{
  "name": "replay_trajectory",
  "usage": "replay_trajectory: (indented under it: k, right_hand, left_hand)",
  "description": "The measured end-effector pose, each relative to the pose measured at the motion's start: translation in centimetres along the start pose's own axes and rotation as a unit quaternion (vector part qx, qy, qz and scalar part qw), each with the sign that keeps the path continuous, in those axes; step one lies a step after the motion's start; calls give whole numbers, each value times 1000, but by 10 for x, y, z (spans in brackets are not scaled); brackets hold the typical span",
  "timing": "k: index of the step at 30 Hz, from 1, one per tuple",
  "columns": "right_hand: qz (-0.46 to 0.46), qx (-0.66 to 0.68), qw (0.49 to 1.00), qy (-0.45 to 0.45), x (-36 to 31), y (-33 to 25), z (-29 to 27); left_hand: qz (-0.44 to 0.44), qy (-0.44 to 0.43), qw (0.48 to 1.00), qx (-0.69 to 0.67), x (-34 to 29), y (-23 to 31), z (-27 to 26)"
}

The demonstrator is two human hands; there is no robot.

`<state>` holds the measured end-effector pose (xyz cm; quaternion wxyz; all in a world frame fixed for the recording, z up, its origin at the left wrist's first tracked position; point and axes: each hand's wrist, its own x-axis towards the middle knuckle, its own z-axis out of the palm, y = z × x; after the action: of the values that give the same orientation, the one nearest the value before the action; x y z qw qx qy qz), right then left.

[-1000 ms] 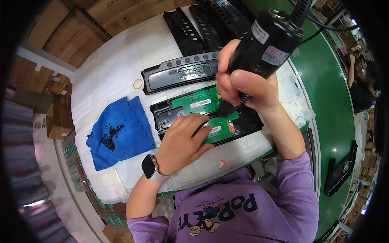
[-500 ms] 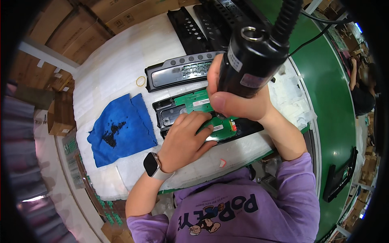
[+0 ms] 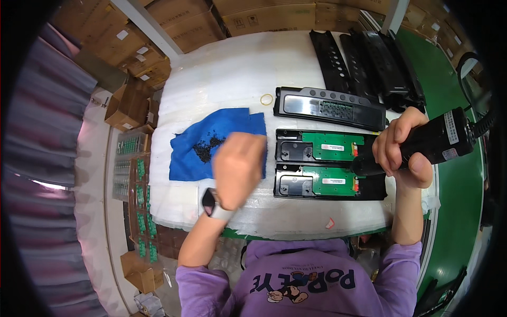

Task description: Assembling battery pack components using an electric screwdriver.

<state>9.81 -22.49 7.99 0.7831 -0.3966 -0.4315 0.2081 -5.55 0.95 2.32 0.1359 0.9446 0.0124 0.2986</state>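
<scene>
Your left hand has moved from the circuit boards to beside the black pieces on the blue cloth; I can't tell its grip. Your right hand grips the black driver near the boards.

We see blue cloth near the white bench's left edge, green circuit boards, a black tool.

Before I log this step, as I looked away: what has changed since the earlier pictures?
The left hand has come off the boards and moved left, over the cloth. The right hand still grips the tool, now leaning further right. Cloth and boards stayed in place.
</scene>
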Motion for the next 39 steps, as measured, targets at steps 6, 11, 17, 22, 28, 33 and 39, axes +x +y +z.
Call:
replay_trajectory:
  k: [6, 11, 17, 22, 28, 33, 39]
  right_hand:
    - [37, -17, 999, 19, -2, 7, 11]
    - [49, -28, 997, 54, 0, 11, 15]
    - [43, 23, 998, 49, 6, 9, 10]
    - [36, 6, 998, 55, 20, 6, 13]
    - [34, -27, 998, 36, 48, -9, 32]
    - [-27, 13, 999, -24, 47, -12, 23]
    - [-79, 86, 993, -20, 42, -3, 21]
  left_hand:
    - [-210, -57, 975, 42, -31, -70, -24]
    - [-194, -23, 979, 63, -30, -76, -23]
    - [-201, 35, 979, 18, -23, -73, -28]
    - [-348, 35, 872, -342, -18, -71, -14]
    - [-304, -80, 756, -574, 17, -19, 12]
    - [-172, -118, 852, -479, 31, 22, 22]
    - [-74, -106, 925, -358, 29, 35, 22]
